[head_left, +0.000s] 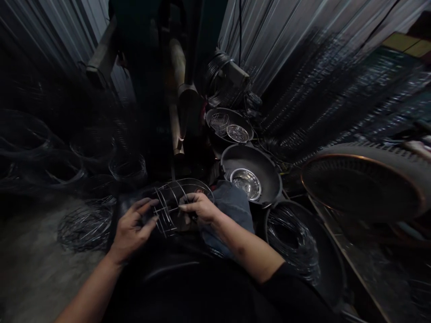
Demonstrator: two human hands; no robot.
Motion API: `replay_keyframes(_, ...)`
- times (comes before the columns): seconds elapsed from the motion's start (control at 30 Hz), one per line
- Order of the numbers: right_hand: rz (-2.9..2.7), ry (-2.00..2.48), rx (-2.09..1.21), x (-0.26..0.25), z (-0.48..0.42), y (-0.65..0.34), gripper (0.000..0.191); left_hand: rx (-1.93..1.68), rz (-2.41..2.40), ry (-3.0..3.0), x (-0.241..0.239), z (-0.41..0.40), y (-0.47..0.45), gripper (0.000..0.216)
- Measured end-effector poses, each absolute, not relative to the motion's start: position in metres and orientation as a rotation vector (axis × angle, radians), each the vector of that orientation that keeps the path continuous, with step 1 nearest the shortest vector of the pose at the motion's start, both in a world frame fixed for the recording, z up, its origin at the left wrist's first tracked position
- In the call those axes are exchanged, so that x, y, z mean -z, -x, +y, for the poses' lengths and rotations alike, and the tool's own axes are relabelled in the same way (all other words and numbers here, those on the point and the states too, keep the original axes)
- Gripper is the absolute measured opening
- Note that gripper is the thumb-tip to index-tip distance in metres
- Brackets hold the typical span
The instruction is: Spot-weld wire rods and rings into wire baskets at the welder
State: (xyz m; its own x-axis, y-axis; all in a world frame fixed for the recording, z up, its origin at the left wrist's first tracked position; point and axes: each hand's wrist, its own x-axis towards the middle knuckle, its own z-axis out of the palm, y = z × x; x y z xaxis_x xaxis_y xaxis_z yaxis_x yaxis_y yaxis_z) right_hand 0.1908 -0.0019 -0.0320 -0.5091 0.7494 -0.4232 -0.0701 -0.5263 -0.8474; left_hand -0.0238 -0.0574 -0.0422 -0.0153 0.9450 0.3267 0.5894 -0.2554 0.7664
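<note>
A round wire frame (175, 202), made of a hoop with crossing wires, rests over my lap. My left hand (133, 226) grips its left side with fingers curled round the wires. My right hand (198, 207) pinches the wires near the middle of the frame. A blue cloth (235, 206) lies on my right knee just beyond the right hand.
Two dark pans (251, 161) (215, 119) hold shiny metal bowls (245, 183) ahead. A basin of coiled wire (296, 242) sits right, a large round fan guard (363, 179) further right. Wire hoops (84, 224) are piled left on the floor. Corrugated metal walls rise behind.
</note>
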Motion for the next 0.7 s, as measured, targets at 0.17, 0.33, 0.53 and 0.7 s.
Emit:
replay_keyframes(0.17, -1.033, 1.14, -2.215, 0.025, 0.021, -0.196, 0.021, -0.956, 1.292, -2.361, 0.051, -0.062, 0.028, 0.072)
replay_keyframes(0.33, -1.014, 1.226, -2.275, 0.019, 0.035, -0.193, 0.004, -0.852, 1.247, -2.475, 0.06, -0.058, 0.023, 0.087)
replay_keyframes(0.53, -1.015, 1.209, -2.376, 0.01, 0.049, -0.175, 0.015, -0.799, 1.214, -2.518, 0.062, -0.05, 0.01, 0.087)
replay_keyframes(0.7, -0.989, 1.287, -2.384, 0.01, 0.06, -0.171, 0.024, -0.819, 1.187, -2.484, 0.054, -0.053, 0.01, 0.092)
